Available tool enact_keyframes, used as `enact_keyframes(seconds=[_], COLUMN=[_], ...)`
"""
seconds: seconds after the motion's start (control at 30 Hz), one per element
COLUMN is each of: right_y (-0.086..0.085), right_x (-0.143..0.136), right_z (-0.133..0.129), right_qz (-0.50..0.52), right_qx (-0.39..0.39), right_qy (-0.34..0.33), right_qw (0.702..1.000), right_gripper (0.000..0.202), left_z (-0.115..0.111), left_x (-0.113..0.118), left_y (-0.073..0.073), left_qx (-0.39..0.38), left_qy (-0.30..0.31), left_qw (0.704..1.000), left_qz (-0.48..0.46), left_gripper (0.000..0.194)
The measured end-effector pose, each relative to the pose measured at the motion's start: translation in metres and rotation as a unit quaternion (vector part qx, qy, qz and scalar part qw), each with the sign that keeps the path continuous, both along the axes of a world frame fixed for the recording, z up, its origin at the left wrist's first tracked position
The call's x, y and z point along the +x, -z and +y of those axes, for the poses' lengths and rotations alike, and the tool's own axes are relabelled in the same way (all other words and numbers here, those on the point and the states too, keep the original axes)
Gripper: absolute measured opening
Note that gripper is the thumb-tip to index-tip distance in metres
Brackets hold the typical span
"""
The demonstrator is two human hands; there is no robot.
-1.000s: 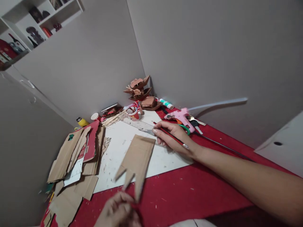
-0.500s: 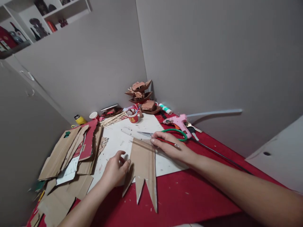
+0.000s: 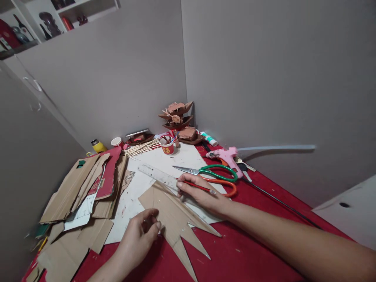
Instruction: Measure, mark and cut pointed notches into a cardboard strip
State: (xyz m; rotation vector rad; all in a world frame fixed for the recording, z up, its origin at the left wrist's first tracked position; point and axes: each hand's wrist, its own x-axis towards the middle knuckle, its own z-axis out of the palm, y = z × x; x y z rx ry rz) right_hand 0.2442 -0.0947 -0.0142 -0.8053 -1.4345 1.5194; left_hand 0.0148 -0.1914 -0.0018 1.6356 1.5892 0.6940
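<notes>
Cardboard [image 3: 170, 213] swung askew | left hand [image 3: 138, 235] released, beside its edge | right hand [image 3: 201, 196] grasping pencil [image 3: 205, 188]

A gap opens between the cup [image 3: 167, 149] and the ruler [image 3: 157, 174], with scissors [image 3: 194, 171] blocking its right side.

Matt brown cardboard piece [image 3: 173, 215]; glossy pink plastic glue gun [image 3: 227, 156].

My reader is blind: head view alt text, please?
A person's right hand holds a slim red pencil and clear plastic ruler beside a brown cardboard piece with three pointed ends; the left hand is at its edge. Metal scissors with green and orange handles lie nearby.
</notes>
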Motion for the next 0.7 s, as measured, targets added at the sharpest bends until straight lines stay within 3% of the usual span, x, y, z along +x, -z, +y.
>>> enact_keyframes(seconds=[0.2, 0.37, 0.5, 0.6, 0.7], right_y=[-0.002, -0.003, 0.007, 0.014, 0.013], right_x=[0.018, 0.018, 0.017, 0.015, 0.011], right_z=[-0.005, -0.007, -0.010, -0.015, -0.020], right_qz=[-0.022, -0.055, -0.087, -0.110, -0.149], right_qx=[-0.025, -0.060, -0.098, -0.094, -0.046], right_qy=[0.021, 0.014, 0.016, 0.025, 0.006], right_qw=[0.999, 0.997, 0.991, 0.989, 0.988], right_gripper=[0.035, 0.038, 0.037, 0.036, 0.034], left_z=[0.012, 0.024, 0.032, 0.036, 0.038], left_x=[-0.017, -0.014, -0.019, -0.024, -0.024], left_y=[-0.002, 0.001, 0.001, -0.001, 0.001], left_qx=[0.127, 0.163, 0.188, 0.273, 0.356], left_qy=[-0.013, 0.033, 0.074, 0.101, 0.142], left_qw=[0.985, 0.974, 0.964, 0.938, 0.894], left_qz=[0.115, 0.154, 0.171, 0.188, 0.231], left_gripper=[0.044, 0.044, 0.034, 0.027, 0.038])
